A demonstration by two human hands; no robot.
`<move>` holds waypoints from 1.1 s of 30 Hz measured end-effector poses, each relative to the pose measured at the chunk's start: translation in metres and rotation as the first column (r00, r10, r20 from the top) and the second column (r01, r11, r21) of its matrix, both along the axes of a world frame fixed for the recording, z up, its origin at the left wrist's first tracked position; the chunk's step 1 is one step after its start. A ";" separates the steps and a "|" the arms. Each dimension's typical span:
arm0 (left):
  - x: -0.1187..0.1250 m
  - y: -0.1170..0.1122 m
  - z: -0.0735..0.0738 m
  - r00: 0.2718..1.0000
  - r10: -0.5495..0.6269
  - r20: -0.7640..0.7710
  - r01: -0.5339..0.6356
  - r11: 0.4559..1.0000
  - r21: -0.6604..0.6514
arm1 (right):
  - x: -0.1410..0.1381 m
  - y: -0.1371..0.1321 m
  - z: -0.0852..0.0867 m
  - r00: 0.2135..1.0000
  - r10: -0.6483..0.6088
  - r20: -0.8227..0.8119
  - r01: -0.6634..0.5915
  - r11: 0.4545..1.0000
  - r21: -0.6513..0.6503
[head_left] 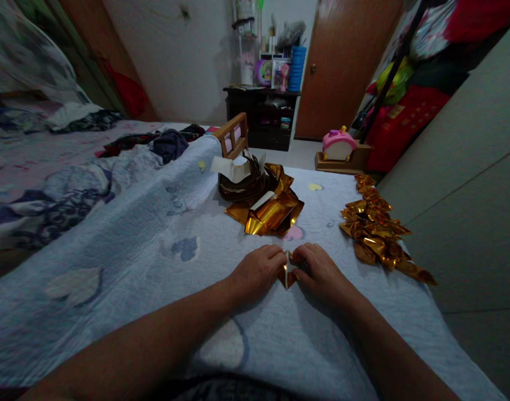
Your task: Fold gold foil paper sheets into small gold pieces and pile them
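Note:
A small piece of gold foil paper (pixel 285 278), with a pale edge running down its middle, lies between my hands on the bed cover. My left hand (pixel 258 270) has its fingers closed on the paper's left side. On the other side my right hand (pixel 319 270) pinches it between thumb and fingers. Just beyond my hands are loose gold foil sheets (pixel 275 214), partly curled, beside a dark stack of paper (pixel 242 186) with white pieces on top. To the right, a row of folded gold foil pieces (pixel 374 228) stretches along the bed edge.
The light blue bed cover (pixel 146 301) with heart shapes spreads under everything. A wooden bed rail (pixel 236 136) stands at the far end. Clothes and bedding (pixel 71 189) lie to the left. Past the bed are a dark cabinet (pixel 255 120) and a pink toy case (pixel 339 146).

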State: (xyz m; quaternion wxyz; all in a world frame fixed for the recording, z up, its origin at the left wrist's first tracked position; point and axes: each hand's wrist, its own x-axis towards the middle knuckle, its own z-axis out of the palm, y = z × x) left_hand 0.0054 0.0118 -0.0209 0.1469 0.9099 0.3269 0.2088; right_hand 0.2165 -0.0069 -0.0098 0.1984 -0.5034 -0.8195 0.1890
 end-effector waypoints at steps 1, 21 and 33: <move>0.000 -0.001 0.000 1.000 -0.001 -0.012 0.001 1.000 0.023 | 0.000 0.000 0.000 1.000 0.001 0.002 -0.001 1.000 -0.004; 0.010 -0.020 0.006 0.994 -0.011 -0.112 0.044 0.952 0.301 | -0.007 0.003 -0.005 1.000 0.007 0.017 -0.009 0.992 0.127; 0.012 -0.028 0.017 0.990 0.007 -0.141 0.009 0.994 0.113 | -0.004 0.004 -0.005 0.994 0.004 -0.111 0.009 0.993 0.116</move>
